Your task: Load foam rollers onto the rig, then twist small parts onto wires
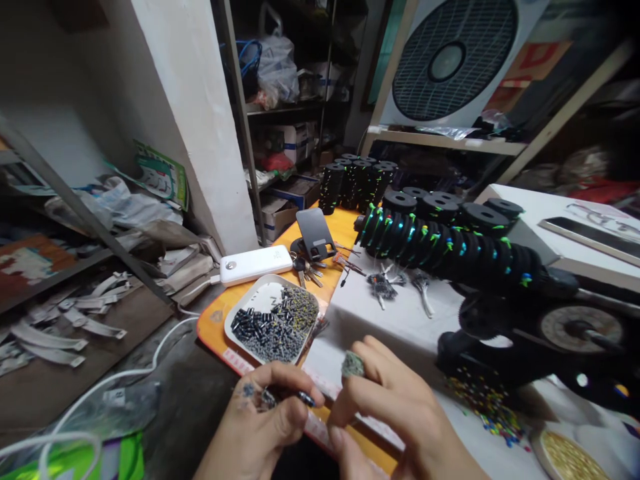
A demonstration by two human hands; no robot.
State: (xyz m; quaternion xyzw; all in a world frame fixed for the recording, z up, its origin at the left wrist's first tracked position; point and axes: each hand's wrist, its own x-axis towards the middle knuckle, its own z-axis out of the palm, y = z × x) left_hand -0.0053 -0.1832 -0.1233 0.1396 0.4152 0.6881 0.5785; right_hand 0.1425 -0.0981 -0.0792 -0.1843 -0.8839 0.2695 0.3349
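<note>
Pinching a shiny dark cylinder (306, 399) between thumb and forefinger, the left hand (265, 417) could drop it if that grip slackens. Just beside, the right hand (400, 407) is curled, a grey-green wad (353, 365) at its fingers; whether its fingertips grasp anything, I cannot tell. A knock could spill the tray (257, 297) just beyond the left hand, near the orange tabletop's (212, 321) edge. Leftward is freer; beaded rolls (440, 250) crowd the right hand's far side.

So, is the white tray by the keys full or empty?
Partly filled: small pieces cover most of the tray, but bare white shows toward its upper left.
</note>
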